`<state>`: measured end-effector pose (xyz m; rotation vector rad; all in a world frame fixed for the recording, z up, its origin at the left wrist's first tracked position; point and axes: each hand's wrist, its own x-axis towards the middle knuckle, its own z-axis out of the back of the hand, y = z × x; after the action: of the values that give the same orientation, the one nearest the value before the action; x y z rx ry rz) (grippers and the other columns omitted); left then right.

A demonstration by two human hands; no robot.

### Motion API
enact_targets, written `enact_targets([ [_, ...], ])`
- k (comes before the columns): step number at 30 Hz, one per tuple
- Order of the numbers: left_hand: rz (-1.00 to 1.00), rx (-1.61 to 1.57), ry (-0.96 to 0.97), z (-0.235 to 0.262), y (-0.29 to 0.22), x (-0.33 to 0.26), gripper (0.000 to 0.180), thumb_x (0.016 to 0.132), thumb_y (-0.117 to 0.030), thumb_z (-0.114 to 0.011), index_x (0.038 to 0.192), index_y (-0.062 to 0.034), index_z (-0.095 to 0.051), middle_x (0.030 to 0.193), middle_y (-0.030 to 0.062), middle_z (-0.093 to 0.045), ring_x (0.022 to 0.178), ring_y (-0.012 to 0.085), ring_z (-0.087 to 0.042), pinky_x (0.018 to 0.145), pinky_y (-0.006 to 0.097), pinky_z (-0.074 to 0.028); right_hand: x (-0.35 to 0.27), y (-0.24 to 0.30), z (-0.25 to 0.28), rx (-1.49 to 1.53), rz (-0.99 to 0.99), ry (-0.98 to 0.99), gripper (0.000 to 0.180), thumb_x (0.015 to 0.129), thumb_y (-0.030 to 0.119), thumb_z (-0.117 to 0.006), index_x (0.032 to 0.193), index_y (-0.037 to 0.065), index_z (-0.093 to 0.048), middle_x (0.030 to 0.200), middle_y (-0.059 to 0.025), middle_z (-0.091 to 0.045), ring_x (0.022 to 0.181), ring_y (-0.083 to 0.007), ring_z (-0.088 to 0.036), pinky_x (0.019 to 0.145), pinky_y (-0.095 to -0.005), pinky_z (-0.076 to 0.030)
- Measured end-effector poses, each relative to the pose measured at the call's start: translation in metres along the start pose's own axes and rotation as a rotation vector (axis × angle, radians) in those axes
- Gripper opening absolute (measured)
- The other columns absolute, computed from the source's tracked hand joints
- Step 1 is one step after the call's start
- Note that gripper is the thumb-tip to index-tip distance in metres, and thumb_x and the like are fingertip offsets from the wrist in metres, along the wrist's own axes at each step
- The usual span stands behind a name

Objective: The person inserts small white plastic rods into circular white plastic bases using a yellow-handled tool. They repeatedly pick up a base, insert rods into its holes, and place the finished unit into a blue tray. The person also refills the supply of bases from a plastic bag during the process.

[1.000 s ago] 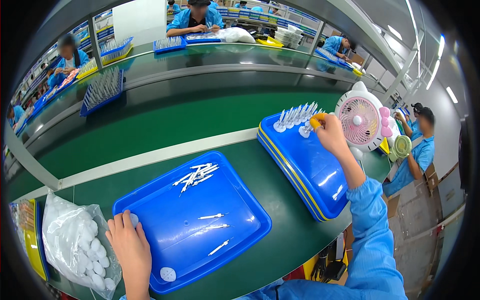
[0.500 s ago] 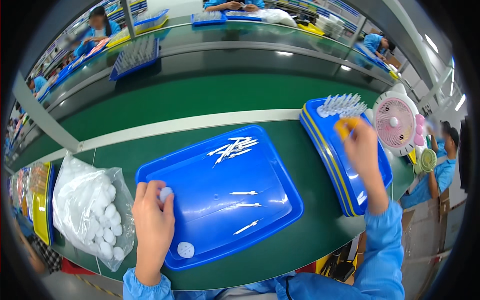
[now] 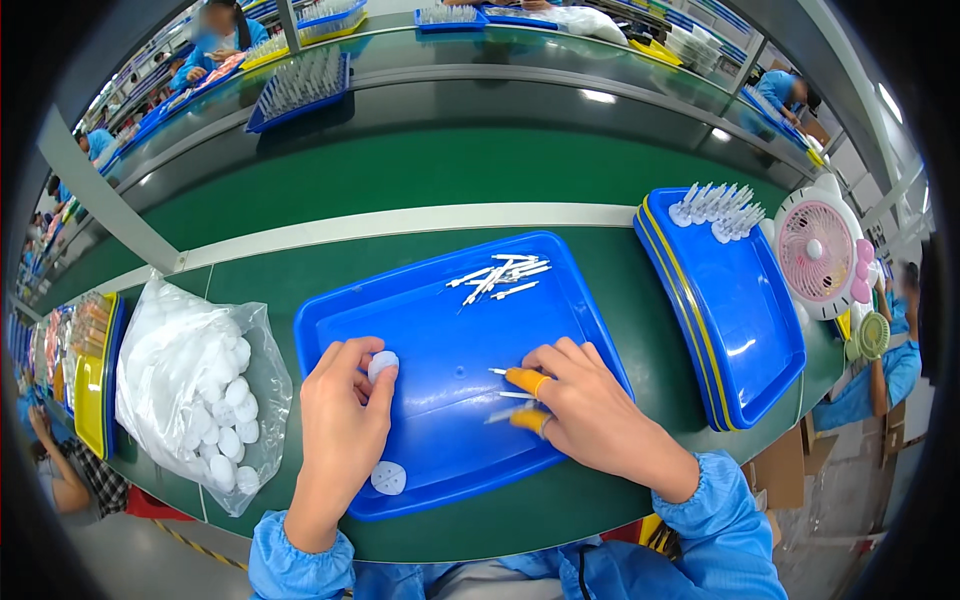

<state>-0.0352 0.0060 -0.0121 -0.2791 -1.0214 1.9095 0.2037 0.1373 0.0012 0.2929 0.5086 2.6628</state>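
My left hand [image 3: 350,400] is closed in a pinch on a small round white disc [image 3: 382,366] over the left side of a blue tray [image 3: 450,486]. A second white disc [image 3: 388,478], with small holes, lies in the tray's near left corner. My right hand [image 3: 575,400] reaches into the tray's right side, with yellow covers [image 3: 526,381] on its thumb and index fingertips. Those fingertips are apart, around a thin white stick [image 3: 517,394]; other sticks beside them are partly hidden or blurred. A loose pile of white sticks [image 3: 500,272] lies at the tray's far end.
On the left, a clear plastic bag [image 3: 190,370] spills white discs. A stack of blue and yellow trays [image 3: 745,350] stands at right, bearing upright white pieces [image 3: 716,208] on discs. Beside it is a pink and white fan [image 3: 815,250]. Co-workers sit beyond the green bench.
My right hand has come from above the right-hand tray stack down to the sticks in the blue tray. My left hand keeps its disc. The whole view has shifted slightly.
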Motion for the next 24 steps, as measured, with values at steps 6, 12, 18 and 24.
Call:
enact_targets([
  [6, 0.007, -0.001, 0.026, 0.000, -0.002, -0.001, 0.025, 0.091, 0.002, -0.077, 0.116, 0.0032, -0.073, 0.095, 0.0116, -0.070, 0.063, 0.0134, -0.066, 0.058, 0.028, -0.053, 0.007, 0.003, -0.015, -0.049, -0.294, -0.112, 0.043, 0.079, -0.002, -0.076, 0.121, -0.011, -0.072, 0.105, -0.0172, -0.067, 0.101, -0.0357, -0.066, 0.085, -0.0449, -0.054],
  [12, 0.012, -0.096, 0.046, 0.001, -0.001, -0.002, 0.027, 0.095, 0.003, -0.073, 0.121, 0.0057, -0.070, 0.101, 0.0154, -0.071, 0.071, 0.0178, -0.075, 0.064, 0.029, -0.060, 0.011, 0.012, -0.008, 0.083, -0.251, -0.106, 0.042, 0.080, -0.006, -0.074, 0.121, -0.010, -0.073, 0.103, -0.0173, -0.065, 0.099, -0.0362, -0.066, 0.081, -0.0467, -0.056],
  [18, 0.059, -0.245, 0.085, -0.002, -0.001, -0.003, 0.025, 0.097, 0.002, -0.072, 0.121, 0.0069, -0.070, 0.102, 0.0147, -0.074, 0.074, 0.0157, -0.075, 0.066, 0.029, -0.061, 0.001, 0.001, -0.010, -0.002, -0.066, -0.107, 0.023, 0.072, -0.008, -0.078, 0.095, -0.008, -0.078, 0.107, -0.0132, -0.064, 0.103, -0.0307, -0.058, 0.086, -0.0409, -0.049],
  [24, 0.191, -0.463, 0.252, -0.002, -0.014, -0.010, 0.020, 0.100, -0.002, -0.072, 0.118, 0.0064, -0.069, 0.103, 0.0131, -0.076, 0.083, 0.0163, -0.076, 0.073, 0.029, -0.063, -0.011, 0.005, -0.012, 0.025, -0.019, -0.100, 0.024, 0.067, -0.006, -0.079, 0.091, -0.007, -0.079, 0.111, -0.0112, -0.066, 0.105, -0.0295, -0.057, 0.088, -0.0417, -0.045],
])
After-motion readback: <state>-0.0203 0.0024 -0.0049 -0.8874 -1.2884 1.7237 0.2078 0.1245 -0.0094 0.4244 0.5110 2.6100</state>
